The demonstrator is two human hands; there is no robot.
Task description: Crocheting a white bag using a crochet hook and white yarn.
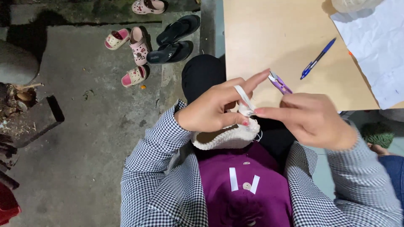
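While the left hand (pixel 210 110) pinches a cream knitted fabric piece (pixel 227 136) with a white strip draped over its forefinger, the right hand (pixel 311 117) grips small purple thread snips (pixel 279 83). The right fingertips meet the fabric just beside the left thumb.

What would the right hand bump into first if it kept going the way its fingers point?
The right hand points left, toward the left hand. Its fingertips already meet the small white knitted piece and white strip held there, so it would probably press into those first.
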